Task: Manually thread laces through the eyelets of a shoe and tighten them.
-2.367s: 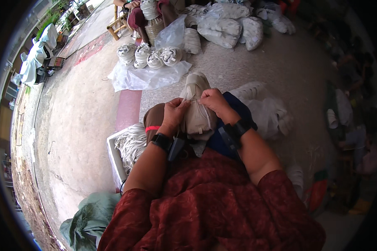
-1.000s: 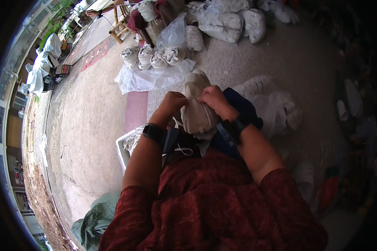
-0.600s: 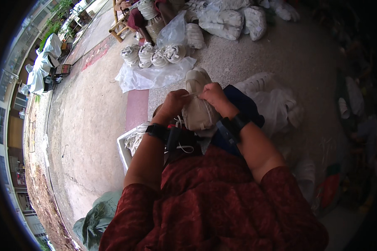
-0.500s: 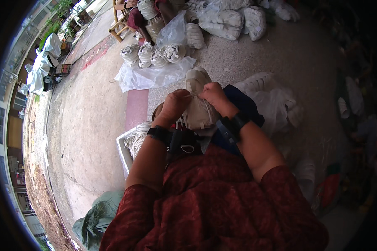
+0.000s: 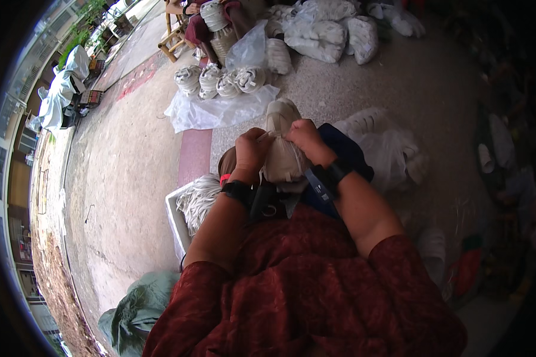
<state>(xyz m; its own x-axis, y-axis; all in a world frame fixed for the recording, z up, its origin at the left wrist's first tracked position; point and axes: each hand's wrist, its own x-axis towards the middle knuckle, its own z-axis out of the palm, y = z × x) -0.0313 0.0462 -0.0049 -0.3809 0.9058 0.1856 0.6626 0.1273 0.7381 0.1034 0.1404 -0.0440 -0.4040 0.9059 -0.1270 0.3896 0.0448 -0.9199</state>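
In front of my lap is a beige shoe upper (image 5: 281,162), its rounded toe pointing away from me. My left hand (image 5: 253,147) is closed at its left side, with a pale shoelace (image 5: 264,136) pinched at the fingertips. Over the shoe's right side, my right hand (image 5: 307,140) is closed too, fingers pinched at the lacing. What they grip there is mostly hidden, though it appears to be the same shoelace. Dark blue cloth (image 5: 345,149) lies beneath and to the right of the shoe.
At my left stands a white box (image 5: 175,215) heaped with pale laces (image 5: 198,202). Ahead, bundled shoe uppers (image 5: 227,82) rest on plastic sheeting (image 5: 220,113). Bagged uppers (image 5: 387,143) lie to the right. Another person (image 5: 220,18) sits at the far side, holding a white stack.
My left forearm has shifted a little to the right and the left hand now stands more upright. Its fingers show a pale lace end. The right hand stays almost in place.
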